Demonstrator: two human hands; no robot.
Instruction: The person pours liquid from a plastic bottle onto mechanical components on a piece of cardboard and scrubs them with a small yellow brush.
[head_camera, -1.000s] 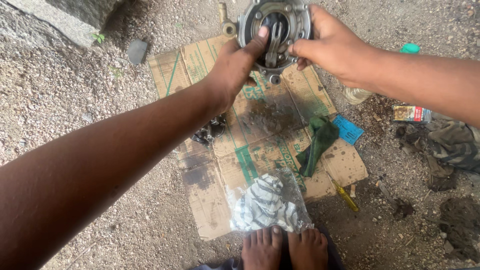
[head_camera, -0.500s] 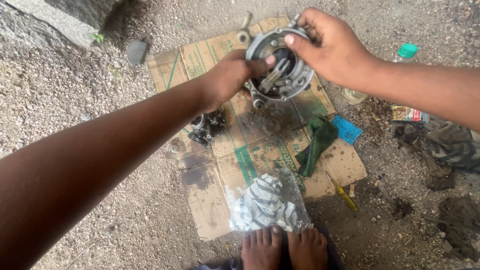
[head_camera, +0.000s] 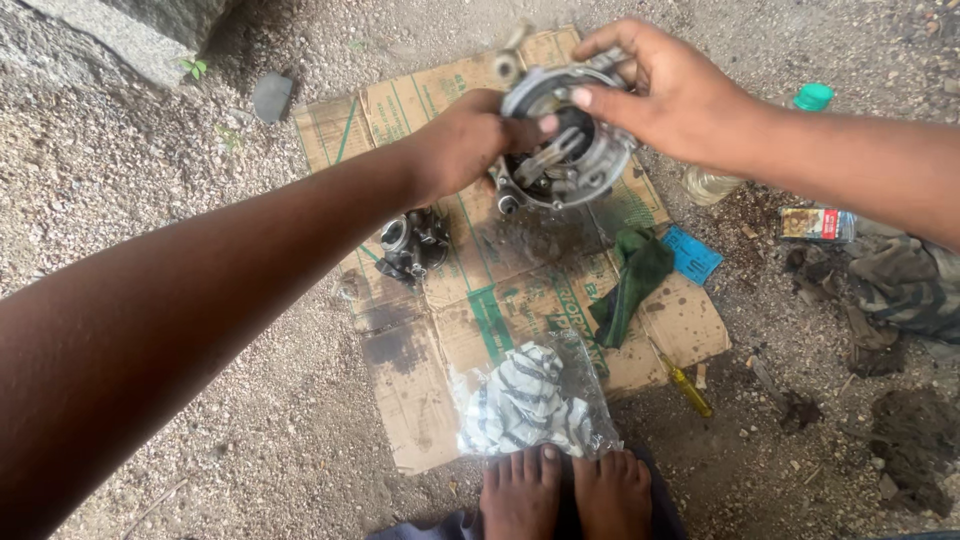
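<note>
Both hands hold one round grey metal engine part (head_camera: 565, 150) above a flattened, oil-stained cardboard sheet (head_camera: 420, 360). My left hand (head_camera: 465, 140) grips its left rim, thumb lying across the open face. My right hand (head_camera: 670, 95) clasps its top and right rim, a fingertip on the edge. Levers and small fittings show inside the part's hollow face. A second, smaller dark metal part (head_camera: 412, 243) lies on the cardboard below my left wrist.
On the cardboard lie a green rag (head_camera: 632, 282), a blue card (head_camera: 692, 255) and a clear bag of striped cloth (head_camera: 525, 402). A yellow-handled screwdriver (head_camera: 685, 385), a green-capped bottle (head_camera: 722, 170) and a small packet (head_camera: 812, 223) sit on gravel at right. My bare feet (head_camera: 565, 492) stand below.
Both hands have carried the round metal part down and toward me, from the top edge of the view to over the cardboard's upper half. It now tilts its open face toward me.
</note>
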